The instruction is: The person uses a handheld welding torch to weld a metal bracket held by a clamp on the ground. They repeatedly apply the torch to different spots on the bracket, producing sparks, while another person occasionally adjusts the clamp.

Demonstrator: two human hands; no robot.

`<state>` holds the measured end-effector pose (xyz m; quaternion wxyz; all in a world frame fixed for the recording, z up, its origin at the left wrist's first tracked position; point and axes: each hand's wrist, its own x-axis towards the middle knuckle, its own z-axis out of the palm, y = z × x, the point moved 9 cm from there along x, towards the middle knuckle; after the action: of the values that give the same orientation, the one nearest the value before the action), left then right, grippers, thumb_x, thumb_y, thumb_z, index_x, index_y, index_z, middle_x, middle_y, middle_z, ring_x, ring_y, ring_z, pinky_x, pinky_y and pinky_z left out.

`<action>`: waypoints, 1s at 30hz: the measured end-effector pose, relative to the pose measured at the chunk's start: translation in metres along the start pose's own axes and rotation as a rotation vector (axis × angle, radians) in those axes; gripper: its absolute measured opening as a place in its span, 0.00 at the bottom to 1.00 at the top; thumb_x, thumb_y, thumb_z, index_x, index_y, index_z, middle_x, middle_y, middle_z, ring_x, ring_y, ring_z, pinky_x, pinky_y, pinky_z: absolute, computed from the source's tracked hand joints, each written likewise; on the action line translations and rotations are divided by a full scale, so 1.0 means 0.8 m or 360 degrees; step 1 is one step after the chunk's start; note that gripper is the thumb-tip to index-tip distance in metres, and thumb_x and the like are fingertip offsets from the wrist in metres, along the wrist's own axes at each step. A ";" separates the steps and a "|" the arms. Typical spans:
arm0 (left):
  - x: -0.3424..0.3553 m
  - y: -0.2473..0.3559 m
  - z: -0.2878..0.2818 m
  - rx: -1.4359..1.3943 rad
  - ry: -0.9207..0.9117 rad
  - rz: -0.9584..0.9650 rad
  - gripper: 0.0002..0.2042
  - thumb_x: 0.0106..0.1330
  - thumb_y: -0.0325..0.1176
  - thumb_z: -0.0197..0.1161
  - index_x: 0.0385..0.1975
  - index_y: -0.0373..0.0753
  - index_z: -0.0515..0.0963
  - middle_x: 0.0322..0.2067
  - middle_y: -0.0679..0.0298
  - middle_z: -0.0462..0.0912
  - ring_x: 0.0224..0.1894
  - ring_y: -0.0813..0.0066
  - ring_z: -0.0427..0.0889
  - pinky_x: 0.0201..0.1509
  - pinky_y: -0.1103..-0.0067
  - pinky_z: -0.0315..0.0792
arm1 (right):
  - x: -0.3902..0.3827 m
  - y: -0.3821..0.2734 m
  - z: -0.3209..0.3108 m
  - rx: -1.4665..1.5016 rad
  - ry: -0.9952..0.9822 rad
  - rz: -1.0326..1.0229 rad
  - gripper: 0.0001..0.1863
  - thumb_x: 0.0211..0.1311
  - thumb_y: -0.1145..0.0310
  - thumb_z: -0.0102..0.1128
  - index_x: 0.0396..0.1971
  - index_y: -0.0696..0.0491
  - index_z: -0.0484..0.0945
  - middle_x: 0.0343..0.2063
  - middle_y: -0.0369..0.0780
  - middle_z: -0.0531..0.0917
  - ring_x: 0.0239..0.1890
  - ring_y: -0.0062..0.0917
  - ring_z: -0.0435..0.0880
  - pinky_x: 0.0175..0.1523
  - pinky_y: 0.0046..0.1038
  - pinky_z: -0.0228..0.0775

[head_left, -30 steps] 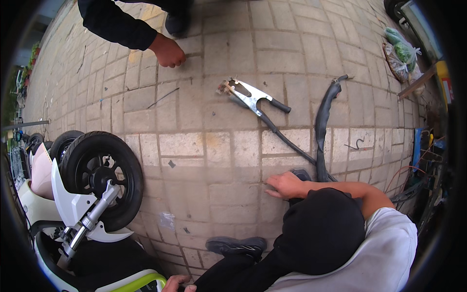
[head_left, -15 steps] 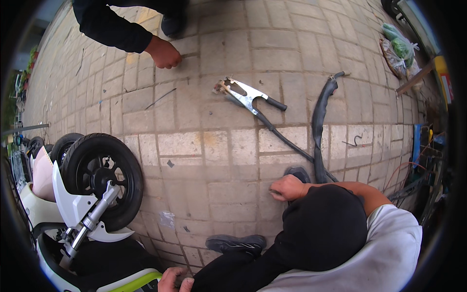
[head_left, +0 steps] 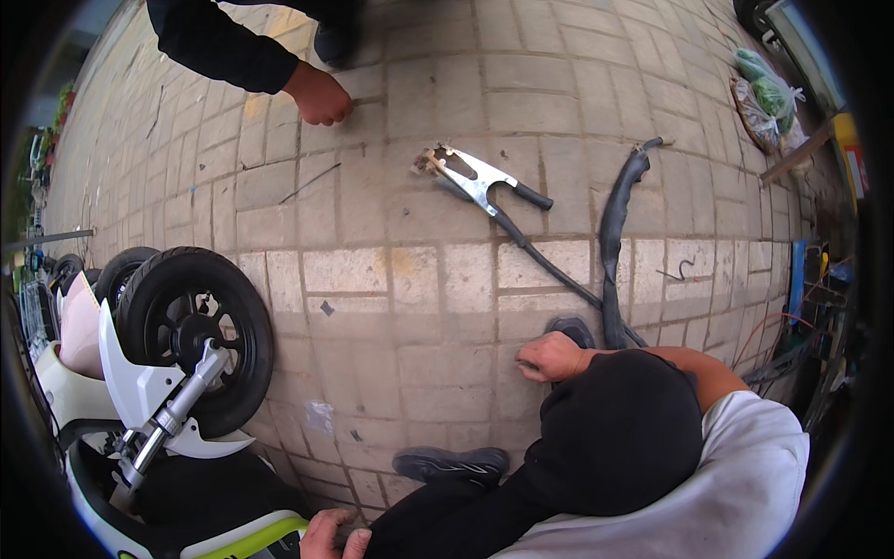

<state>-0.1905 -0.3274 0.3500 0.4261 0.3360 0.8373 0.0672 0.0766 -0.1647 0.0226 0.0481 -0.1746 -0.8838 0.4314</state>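
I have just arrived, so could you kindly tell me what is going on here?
At lower right, someone in black headwear has one hand near a dark shoe. At upper left, a closed hand extends from a black sleeve. Between them, a silver clamp lies untouched on the paving. The owner of a third hand at the lower edge is unclear.

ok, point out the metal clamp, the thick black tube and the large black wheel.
Metal clamp [head_left: 480, 192], head view: on its silver body.
Thick black tube [head_left: 611, 244], head view: middle of its length.
Large black wheel [head_left: 189, 336], head view: on its hub.
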 end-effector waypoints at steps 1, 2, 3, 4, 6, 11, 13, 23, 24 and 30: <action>0.000 0.002 -0.001 0.0025 0.0000 0.0004 0.12 0.68 0.32 0.62 0.46 0.33 0.77 0.40 0.51 0.81 0.43 0.52 0.80 0.50 0.67 0.73 | 0.000 0.001 0.001 0.0007 -0.0009 0.0011 0.10 0.54 0.63 0.66 0.32 0.50 0.78 0.24 0.41 0.80 0.26 0.40 0.82 0.30 0.39 0.74; 0.001 0.003 -0.001 0.0050 -0.0001 0.0009 0.12 0.68 0.33 0.62 0.46 0.33 0.77 0.40 0.50 0.81 0.43 0.50 0.79 0.50 0.66 0.73 | 0.000 0.002 0.002 -0.0002 -0.0024 0.0011 0.10 0.54 0.63 0.66 0.32 0.50 0.79 0.24 0.41 0.80 0.26 0.40 0.82 0.30 0.39 0.74; 0.002 0.004 -0.002 0.0073 -0.0001 0.0014 0.13 0.68 0.34 0.62 0.46 0.33 0.78 0.41 0.50 0.81 0.43 0.49 0.79 0.50 0.66 0.73 | 0.000 0.004 0.002 0.0011 -0.0017 0.0040 0.10 0.55 0.62 0.66 0.33 0.50 0.79 0.24 0.41 0.80 0.26 0.40 0.82 0.30 0.39 0.74; 0.001 0.003 -0.002 0.0059 -0.0013 -0.0013 0.13 0.68 0.34 0.62 0.46 0.33 0.78 0.41 0.49 0.81 0.44 0.48 0.79 0.50 0.65 0.73 | -0.001 0.005 0.002 0.0009 -0.0018 0.0055 0.10 0.55 0.62 0.66 0.33 0.51 0.79 0.24 0.41 0.80 0.26 0.40 0.82 0.30 0.39 0.74; 0.002 -0.001 -0.001 0.0025 -0.0033 -0.0070 0.13 0.68 0.35 0.63 0.45 0.33 0.78 0.42 0.49 0.81 0.44 0.47 0.79 0.51 0.65 0.73 | 0.000 0.005 0.003 0.0000 -0.0036 0.0096 0.10 0.55 0.62 0.66 0.34 0.51 0.79 0.24 0.42 0.80 0.27 0.40 0.82 0.30 0.39 0.74; 0.006 -0.009 -0.001 0.0039 -0.0024 -0.0024 0.13 0.66 0.35 0.64 0.45 0.34 0.79 0.44 0.49 0.82 0.47 0.47 0.80 0.52 0.65 0.73 | 0.022 0.006 -0.025 0.0046 0.0048 0.0354 0.13 0.56 0.60 0.67 0.37 0.52 0.79 0.24 0.41 0.80 0.26 0.42 0.82 0.31 0.39 0.74; 0.005 -0.024 0.004 -0.0047 -0.0053 -0.0108 0.13 0.66 0.34 0.65 0.45 0.34 0.79 0.44 0.49 0.81 0.47 0.47 0.80 0.52 0.65 0.73 | 0.045 0.023 -0.078 0.0100 0.0437 0.0498 0.14 0.55 0.65 0.69 0.39 0.55 0.79 0.29 0.43 0.79 0.31 0.40 0.81 0.36 0.35 0.75; -0.017 -0.081 0.026 -0.0323 0.0000 -0.0407 0.13 0.67 0.35 0.64 0.45 0.34 0.80 0.42 0.49 0.82 0.44 0.50 0.80 0.51 0.65 0.73 | 0.159 0.116 -0.199 -0.0915 0.0502 0.0850 0.56 0.40 0.50 0.80 0.66 0.62 0.61 0.63 0.55 0.65 0.63 0.50 0.65 0.68 0.47 0.55; -0.019 -0.089 0.033 -0.0425 -0.0023 -0.0506 0.14 0.69 0.37 0.63 0.46 0.33 0.80 0.44 0.49 0.83 0.47 0.51 0.81 0.54 0.64 0.73 | 0.160 0.118 -0.194 -0.0954 0.0475 0.0866 0.57 0.40 0.49 0.80 0.67 0.62 0.60 0.63 0.54 0.65 0.63 0.50 0.65 0.68 0.47 0.55; -0.015 -0.106 0.070 -0.0512 -0.0253 -0.0707 0.13 0.71 0.37 0.60 0.46 0.34 0.79 0.43 0.50 0.83 0.46 0.52 0.82 0.53 0.66 0.74 | 0.168 0.129 -0.188 -0.0933 0.0410 0.0974 0.56 0.39 0.55 0.81 0.67 0.62 0.58 0.64 0.56 0.63 0.63 0.52 0.63 0.69 0.46 0.57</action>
<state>-0.1855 -0.4093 0.2891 0.5425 0.0765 0.8329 0.0777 0.0139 0.0531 0.0274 -0.0238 -0.4869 -0.8632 0.1315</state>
